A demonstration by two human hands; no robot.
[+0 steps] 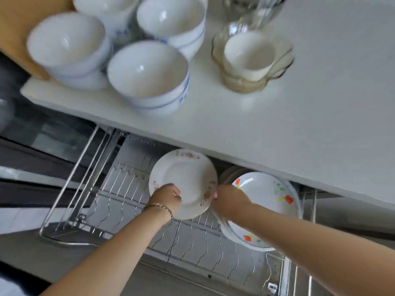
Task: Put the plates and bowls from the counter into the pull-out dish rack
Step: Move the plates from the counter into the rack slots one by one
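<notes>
A white plate with small flowers on its rim [183,178] is held over the pull-out wire dish rack [119,201]. My left hand [167,194] grips its lower left edge and my right hand [226,198] grips its right edge. To the right, several plates with orange and green flowers [265,201] stand on edge in the rack, behind my right wrist. On the white counter [277,129] above stand stacks of white bowls with blue bands [147,75], and a white cup in stacked glass bowls [252,60].
Clear glassware [252,9] stands at the counter's back. A wooden board [15,26] lies at the far left. The counter's front edge overhangs the rack's rear. The rack's left slots [106,210] hold nothing.
</notes>
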